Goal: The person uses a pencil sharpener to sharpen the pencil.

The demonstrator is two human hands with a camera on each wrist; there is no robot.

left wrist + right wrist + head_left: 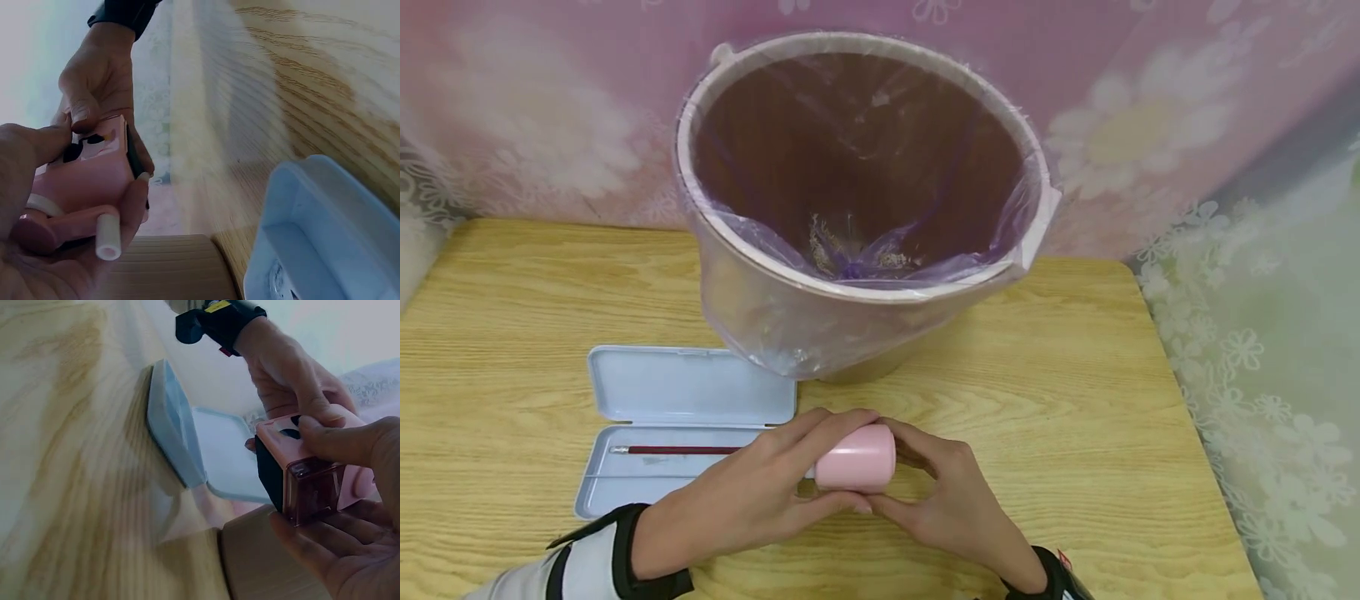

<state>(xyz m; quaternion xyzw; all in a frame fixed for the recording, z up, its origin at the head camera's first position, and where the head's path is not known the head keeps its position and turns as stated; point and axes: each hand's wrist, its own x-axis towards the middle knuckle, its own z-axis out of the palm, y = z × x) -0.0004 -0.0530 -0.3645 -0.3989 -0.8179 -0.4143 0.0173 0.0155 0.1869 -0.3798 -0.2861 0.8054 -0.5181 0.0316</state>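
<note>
A pink crank pencil sharpener [857, 460] is held between both hands above the table, near its front edge. My left hand [752, 492] grips it from the left, thumb below and fingers over the top. From the other side my right hand [955, 504] holds it between thumb and fingers. The left wrist view shows the crank with its white knob [108, 236] beside the left palm. A see-through dark red shavings drawer [315, 490] faces the right palm. Behind the left hand lies an open light-blue pencil case [692, 383] with a dark red pencil [685, 450] in it, partly hidden.
A large bin [752, 292] lined with a thin purple plastic bag [880, 271] stands behind the hands, touching or close to the case's lid. The wooden table [1075, 433] ends at a pink flowered curtain [535, 108] at the back.
</note>
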